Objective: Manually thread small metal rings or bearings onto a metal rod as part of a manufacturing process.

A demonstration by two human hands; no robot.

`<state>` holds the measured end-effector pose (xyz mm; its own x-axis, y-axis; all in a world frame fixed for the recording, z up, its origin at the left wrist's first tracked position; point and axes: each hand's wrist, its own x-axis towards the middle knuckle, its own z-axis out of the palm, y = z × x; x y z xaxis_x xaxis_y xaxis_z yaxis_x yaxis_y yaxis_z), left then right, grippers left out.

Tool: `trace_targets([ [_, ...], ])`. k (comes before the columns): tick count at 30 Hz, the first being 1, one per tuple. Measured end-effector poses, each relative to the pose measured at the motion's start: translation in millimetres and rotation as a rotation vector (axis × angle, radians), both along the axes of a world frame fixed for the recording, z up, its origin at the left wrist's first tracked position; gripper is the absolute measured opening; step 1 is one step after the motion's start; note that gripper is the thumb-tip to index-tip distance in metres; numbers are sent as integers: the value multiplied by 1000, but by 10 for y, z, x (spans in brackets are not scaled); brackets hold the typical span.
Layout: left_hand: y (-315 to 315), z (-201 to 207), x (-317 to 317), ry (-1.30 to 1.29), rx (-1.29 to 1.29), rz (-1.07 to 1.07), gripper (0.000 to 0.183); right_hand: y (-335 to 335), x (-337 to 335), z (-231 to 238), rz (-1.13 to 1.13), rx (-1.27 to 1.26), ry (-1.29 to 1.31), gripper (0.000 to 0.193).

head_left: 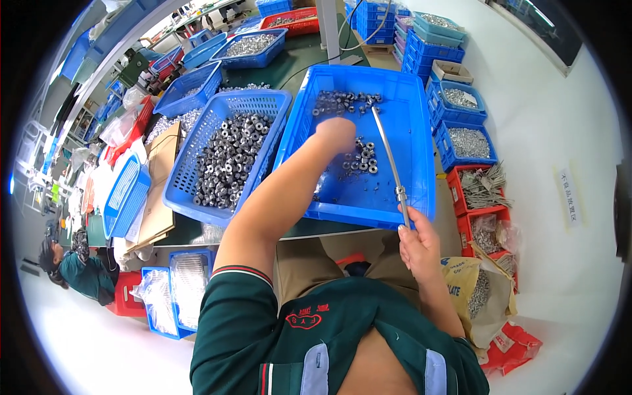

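Note:
My right hand (419,245) is closed around the lower end of a long thin metal rod (387,146). A small metal fitting (400,191) sits on the rod just above my fingers. The rod slants up and left over a deep blue tub (416,131), its far tip near some dark metal nuts (345,102). My left hand (337,135) hangs over the tub's left half, smeared by motion, so its fingers cannot be made out. Beside it, a second cluster of loose nuts (362,158) lies on the tub floor, with small bits scattered around.
Left of the tub stands a blue perforated basket (181,168) heaped with nuts (234,158). Cardboard (161,187) and more baskets lie farther left. Stacked blue crates (454,131) and red bins of rods (480,187) line the right wall. A seated person (82,270) is at far left.

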<state>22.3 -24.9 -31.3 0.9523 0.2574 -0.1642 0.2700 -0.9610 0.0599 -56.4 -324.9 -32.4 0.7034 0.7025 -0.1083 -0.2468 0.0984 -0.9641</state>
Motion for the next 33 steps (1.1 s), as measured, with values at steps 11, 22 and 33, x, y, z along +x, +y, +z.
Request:
trace_targets([
  [11, 158, 409, -111, -433, -1857, 322, 20, -21, 22, 19, 19, -28, 15, 39],
  [22, 145, 467, -173, -373, -1926, 73, 2, -9, 18, 9, 35, -8, 25, 38],
  [33, -292, 440, -190, 158, -1639, -203, 29, 30, 68, 28, -2, 1, 14, 39],
])
